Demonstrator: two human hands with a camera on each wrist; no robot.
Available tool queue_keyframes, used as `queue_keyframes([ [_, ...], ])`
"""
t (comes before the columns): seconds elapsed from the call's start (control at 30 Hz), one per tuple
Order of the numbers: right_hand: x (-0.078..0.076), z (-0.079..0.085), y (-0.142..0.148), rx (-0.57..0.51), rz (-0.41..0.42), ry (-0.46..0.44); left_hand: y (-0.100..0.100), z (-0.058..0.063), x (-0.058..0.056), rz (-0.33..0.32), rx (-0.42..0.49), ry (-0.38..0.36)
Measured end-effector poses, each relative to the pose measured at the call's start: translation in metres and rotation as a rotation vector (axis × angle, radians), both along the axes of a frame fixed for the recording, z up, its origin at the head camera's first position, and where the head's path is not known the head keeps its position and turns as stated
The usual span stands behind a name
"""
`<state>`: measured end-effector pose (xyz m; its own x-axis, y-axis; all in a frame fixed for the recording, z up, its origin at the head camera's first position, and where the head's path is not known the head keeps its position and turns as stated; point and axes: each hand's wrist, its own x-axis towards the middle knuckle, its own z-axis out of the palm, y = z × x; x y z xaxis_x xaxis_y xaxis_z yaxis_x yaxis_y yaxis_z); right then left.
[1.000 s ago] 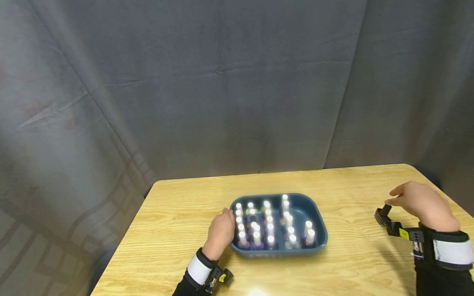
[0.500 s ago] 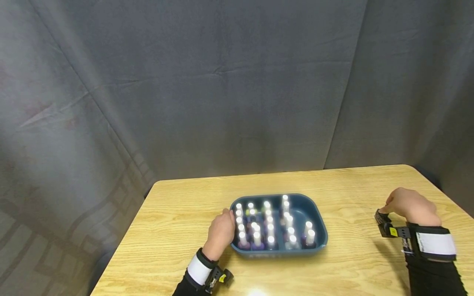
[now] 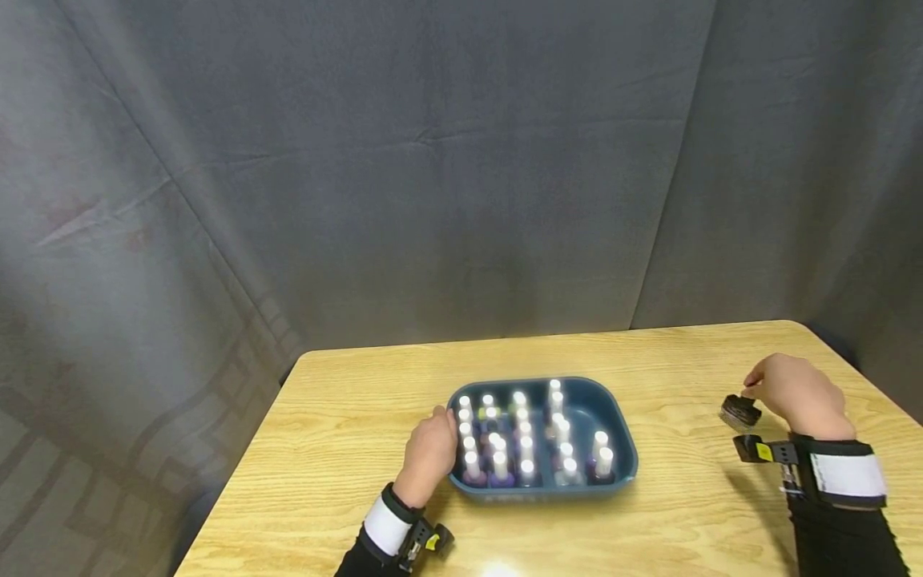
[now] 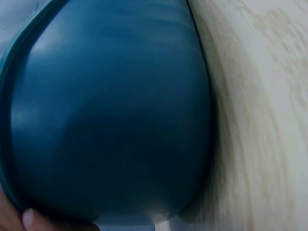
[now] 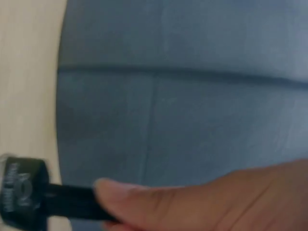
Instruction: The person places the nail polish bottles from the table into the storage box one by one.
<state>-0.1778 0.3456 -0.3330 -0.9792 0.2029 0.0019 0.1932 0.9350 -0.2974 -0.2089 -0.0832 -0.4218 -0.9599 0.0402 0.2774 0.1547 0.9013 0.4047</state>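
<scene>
My right hand (image 3: 804, 397) pinches the black cap (image 5: 72, 202) of a dark nail polish bottle (image 3: 740, 410), out at the right side of the table. The thumb lies along the cap in the right wrist view, where blurred white lettering shows on the dark glass. At the middle of the table is a blue-green tray (image 3: 627, 461) with several bottles (image 3: 500, 465) standing in it, their tall white caps up. My left hand (image 3: 431, 445) grips the tray's left rim. In the left wrist view its fingertips (image 4: 30, 219) sit at that rim, and the tray's outer wall fills most of the picture.
A light wood table (image 3: 346, 417) carries everything. Behind it hangs a grey curtain (image 3: 461, 200), which also falls along the left and right sides. Both wrists wear black and white bands with small cameras.
My right hand has moved left and down to the bottle, then slightly back up with its fingers on the cap. The bottle's tilt has changed. My left hand and the tray have stayed still.
</scene>
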Motion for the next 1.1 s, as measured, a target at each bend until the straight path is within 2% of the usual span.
queue_keyframes([
  [0.27,0.001,0.011,-0.060,0.073,0.100,0.448,-0.002,0.001,0.000,-0.010,0.007,0.009],
  [0.33,0.002,0.013,-0.076,0.074,0.143,0.531,-0.002,0.000,0.000,-0.013,0.006,0.009],
  [0.43,0.004,0.014,-0.099,0.060,0.244,0.610,-0.002,0.000,0.001,-0.014,0.005,0.009],
  [0.53,0.007,0.014,-0.118,0.036,0.344,0.624,-0.002,0.000,0.001,-0.014,0.009,0.002],
  [0.67,0.012,0.013,-0.137,0.032,0.433,0.577,-0.002,0.001,0.000,-0.012,0.011,-0.004],
  [0.9,0.010,0.003,-0.151,0.094,0.509,0.489,-0.002,0.001,0.000,-0.006,-0.006,0.032],
  [1.1,0.006,-0.009,-0.156,0.144,0.577,0.447,-0.001,0.001,0.000,-0.008,-0.009,0.024],
])
